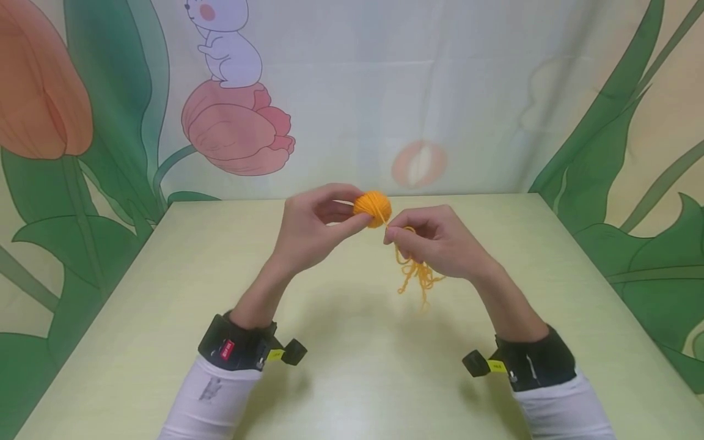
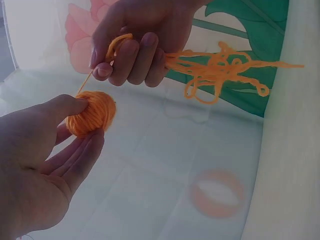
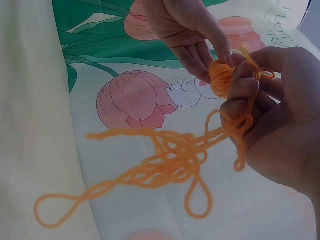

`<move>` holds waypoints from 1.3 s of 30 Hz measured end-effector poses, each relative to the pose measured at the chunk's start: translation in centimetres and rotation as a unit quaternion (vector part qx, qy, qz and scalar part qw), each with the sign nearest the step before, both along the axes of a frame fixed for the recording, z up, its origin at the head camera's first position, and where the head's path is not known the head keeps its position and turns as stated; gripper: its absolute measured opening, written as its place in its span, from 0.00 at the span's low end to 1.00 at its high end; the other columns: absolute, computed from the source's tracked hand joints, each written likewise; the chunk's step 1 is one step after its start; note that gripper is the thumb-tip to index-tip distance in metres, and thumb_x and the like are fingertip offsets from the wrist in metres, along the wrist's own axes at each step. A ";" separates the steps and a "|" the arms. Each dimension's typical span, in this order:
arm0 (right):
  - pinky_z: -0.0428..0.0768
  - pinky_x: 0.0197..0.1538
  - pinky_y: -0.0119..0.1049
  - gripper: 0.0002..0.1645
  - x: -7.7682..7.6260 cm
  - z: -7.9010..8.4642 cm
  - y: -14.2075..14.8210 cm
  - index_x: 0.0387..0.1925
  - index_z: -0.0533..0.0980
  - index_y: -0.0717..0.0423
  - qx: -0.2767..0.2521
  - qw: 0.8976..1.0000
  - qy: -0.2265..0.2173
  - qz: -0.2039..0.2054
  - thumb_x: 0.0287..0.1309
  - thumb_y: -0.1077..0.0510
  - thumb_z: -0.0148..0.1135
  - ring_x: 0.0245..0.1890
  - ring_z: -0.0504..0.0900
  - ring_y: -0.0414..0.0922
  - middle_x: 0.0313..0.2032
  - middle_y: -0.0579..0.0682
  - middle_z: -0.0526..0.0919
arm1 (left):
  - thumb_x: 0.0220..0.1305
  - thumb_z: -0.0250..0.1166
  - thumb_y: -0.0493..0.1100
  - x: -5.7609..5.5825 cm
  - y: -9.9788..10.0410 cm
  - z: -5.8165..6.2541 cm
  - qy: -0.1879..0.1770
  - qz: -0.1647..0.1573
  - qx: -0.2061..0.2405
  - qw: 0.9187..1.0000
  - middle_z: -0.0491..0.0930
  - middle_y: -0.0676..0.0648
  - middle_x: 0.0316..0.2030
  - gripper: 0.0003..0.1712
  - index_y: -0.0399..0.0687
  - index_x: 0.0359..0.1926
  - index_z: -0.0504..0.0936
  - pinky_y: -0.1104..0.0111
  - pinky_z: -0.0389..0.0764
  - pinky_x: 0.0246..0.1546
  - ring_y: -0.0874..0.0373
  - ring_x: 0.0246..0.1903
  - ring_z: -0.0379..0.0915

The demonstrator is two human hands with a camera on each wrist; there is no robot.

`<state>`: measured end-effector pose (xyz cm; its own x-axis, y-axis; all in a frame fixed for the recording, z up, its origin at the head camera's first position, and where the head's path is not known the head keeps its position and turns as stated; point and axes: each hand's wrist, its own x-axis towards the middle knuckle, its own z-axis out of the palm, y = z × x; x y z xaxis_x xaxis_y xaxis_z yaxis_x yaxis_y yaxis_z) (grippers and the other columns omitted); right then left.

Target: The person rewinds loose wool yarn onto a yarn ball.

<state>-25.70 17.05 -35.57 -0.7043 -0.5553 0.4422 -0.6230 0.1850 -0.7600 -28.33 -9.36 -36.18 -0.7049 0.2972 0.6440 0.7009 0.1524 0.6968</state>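
A small orange ball of yarn (image 1: 374, 209) is pinched between the thumb and fingers of my left hand (image 1: 313, 229), above the far part of the table. Just to its right, my right hand (image 1: 440, 241) grips the yarn strand with curled fingers. A short taut length runs from the ball (image 2: 92, 115) to the right fingertips, as the left wrist view shows. Below the right hand dangles a loose tangle of yarn (image 3: 170, 160) with several loops. In the right wrist view the right fingers partly cover the ball (image 3: 221, 79).
Beneath both hands lies a pale yellow-green table (image 1: 352, 379). A curtain (image 1: 352, 110) printed with tulips and a white animal hangs behind its far edge. Each wrist wears a black strap (image 1: 239, 342) with a small camera block (image 1: 294, 352).
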 end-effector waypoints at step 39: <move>0.83 0.27 0.31 0.11 -1.5 -0.6 0.8 0.38 0.83 0.61 0.026 0.998 -0.025 -0.051 0.81 0.61 0.60 0.26 0.77 0.48 0.27 0.52 0.80 | 0.64 0.82 0.33 1.5 0.0 0.5 -0.027 -0.204 -0.113 0.972 0.96 0.46 0.45 0.18 0.45 0.54 0.93 0.59 0.98 0.51 0.55 0.37 0.95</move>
